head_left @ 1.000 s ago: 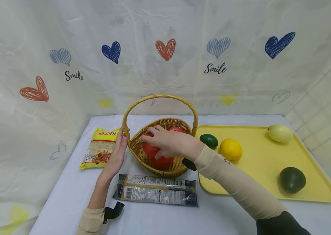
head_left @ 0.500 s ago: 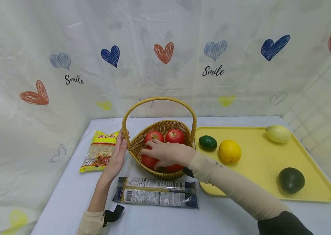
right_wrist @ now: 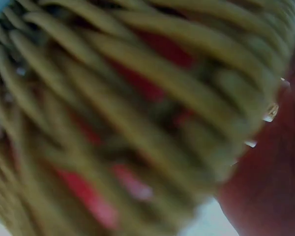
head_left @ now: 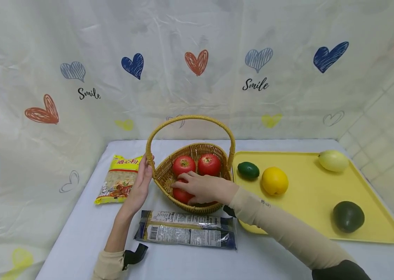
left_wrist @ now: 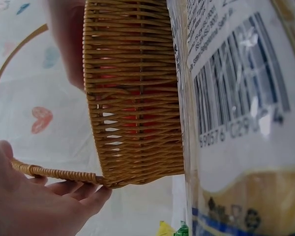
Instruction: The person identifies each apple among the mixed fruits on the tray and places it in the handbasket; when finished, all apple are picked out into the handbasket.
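A wicker basket [head_left: 163, 173] with a tall arched handle stands mid-table with several red apples in it. Two red apples [head_left: 209, 165] sit at its back. My left hand [head_left: 139, 190] holds the basket at the left foot of the handle; in the left wrist view, its fingers [left_wrist: 96, 200] lie along the handle's base. Inside the basket, my right hand [head_left: 208, 188] grips a front red apple [head_left: 181, 193] from above, hiding part of it. The right wrist view is filled by blurred wicker [right_wrist: 137, 123], with red behind the gaps.
Left of the basket lies a yellow pasta bag [head_left: 120, 181]; in front lie long dark-ended packages [head_left: 184, 229]. On the right, a yellow tray [head_left: 309, 194] holds a small green fruit [head_left: 248, 170], an orange [head_left: 274, 181], a pale green fruit [head_left: 333, 161] and an avocado [head_left: 348, 216].
My right hand has lowered the apple from above into the front of the basket, then shifted slightly right with it. The left hand stays at the handle.
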The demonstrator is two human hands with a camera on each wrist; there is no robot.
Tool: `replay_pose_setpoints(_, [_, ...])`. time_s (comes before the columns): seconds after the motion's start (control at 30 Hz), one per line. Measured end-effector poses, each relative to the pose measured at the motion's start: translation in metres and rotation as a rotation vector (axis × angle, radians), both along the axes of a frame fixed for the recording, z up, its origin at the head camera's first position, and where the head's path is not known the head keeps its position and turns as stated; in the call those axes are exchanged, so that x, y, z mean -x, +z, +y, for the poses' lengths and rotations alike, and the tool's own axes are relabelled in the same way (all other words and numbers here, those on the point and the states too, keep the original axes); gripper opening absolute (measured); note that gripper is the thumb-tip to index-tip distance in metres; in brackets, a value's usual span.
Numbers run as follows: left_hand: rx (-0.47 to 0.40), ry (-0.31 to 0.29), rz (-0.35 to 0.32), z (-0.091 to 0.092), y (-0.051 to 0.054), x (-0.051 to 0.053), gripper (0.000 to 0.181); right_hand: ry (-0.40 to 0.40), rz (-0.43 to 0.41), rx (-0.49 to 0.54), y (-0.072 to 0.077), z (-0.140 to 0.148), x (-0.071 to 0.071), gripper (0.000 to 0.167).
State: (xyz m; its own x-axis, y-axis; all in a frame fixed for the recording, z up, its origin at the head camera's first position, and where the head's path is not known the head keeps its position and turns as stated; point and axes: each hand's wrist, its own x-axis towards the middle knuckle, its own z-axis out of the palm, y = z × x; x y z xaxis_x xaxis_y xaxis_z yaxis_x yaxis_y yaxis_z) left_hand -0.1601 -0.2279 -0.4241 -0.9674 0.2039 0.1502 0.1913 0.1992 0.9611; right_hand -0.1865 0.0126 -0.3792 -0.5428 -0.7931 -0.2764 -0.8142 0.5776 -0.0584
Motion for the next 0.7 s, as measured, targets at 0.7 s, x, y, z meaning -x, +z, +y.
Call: replay_pose_setpoints(0.7, [0.389,0.215,0.103,-0.001,0.016,-0.019,0.080,-0.360,0.251,0.461,-0.004,0.133,-0.072,0.064])
